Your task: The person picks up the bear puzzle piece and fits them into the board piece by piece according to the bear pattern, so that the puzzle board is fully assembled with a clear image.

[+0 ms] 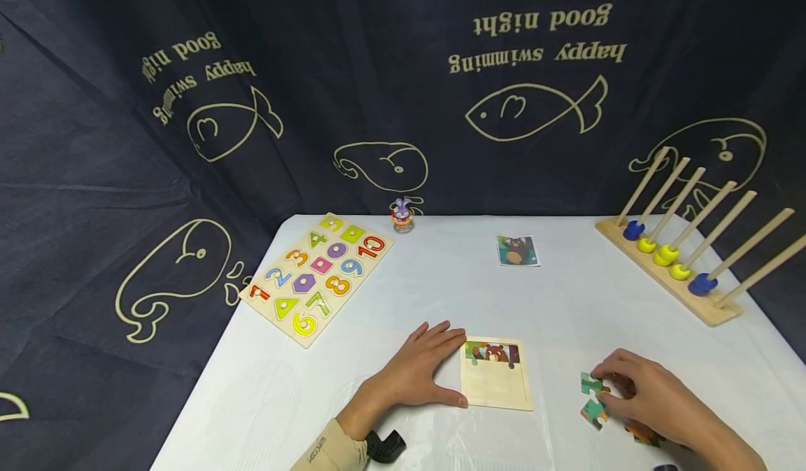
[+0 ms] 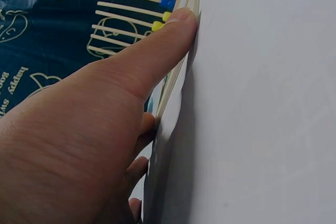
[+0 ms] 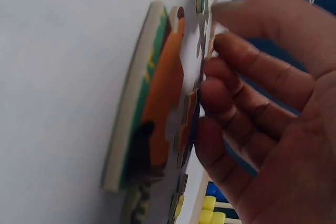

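A square wooden puzzle board lies on the table, with joined pieces showing a brown bear's face along its far edge. My left hand rests at the board's left side, fingers extended, thumb and index finger touching its edge. To the right, my right hand pinches a puzzle piece between thumb and index finger, mostly hidden by them. Beside those fingertips lie a green piece and a green-and-orange piece. An orange piece lies close below the hand in the right wrist view.
A number-and-shape board lies at the left. A small rabbit toy stands at the table's far edge. Farther back is a bear picture card. On the right, a wooden peg rack holds blue and yellow beads.
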Demonstrator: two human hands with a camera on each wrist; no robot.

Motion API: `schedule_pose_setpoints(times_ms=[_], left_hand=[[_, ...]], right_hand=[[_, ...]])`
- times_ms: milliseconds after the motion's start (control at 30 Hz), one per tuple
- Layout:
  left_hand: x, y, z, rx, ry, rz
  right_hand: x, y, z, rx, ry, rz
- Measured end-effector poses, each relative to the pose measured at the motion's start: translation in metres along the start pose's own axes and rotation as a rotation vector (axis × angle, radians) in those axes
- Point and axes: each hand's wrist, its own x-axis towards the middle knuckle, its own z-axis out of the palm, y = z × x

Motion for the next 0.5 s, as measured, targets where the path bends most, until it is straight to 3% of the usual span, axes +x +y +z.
schedule_pose_setpoints(times_ms=[200,500], left_hand=[[0.0,0.0,-0.001,0.003,0.007,0.004],[-0.001,-0.001,0.002,-0.002,0.007,0.001]], right_hand=[[0.004,-0.007,0.001,0.029,0.009,-0.022],[0.016,-0.029,0.006,-0.032,0.022,-0.037]])
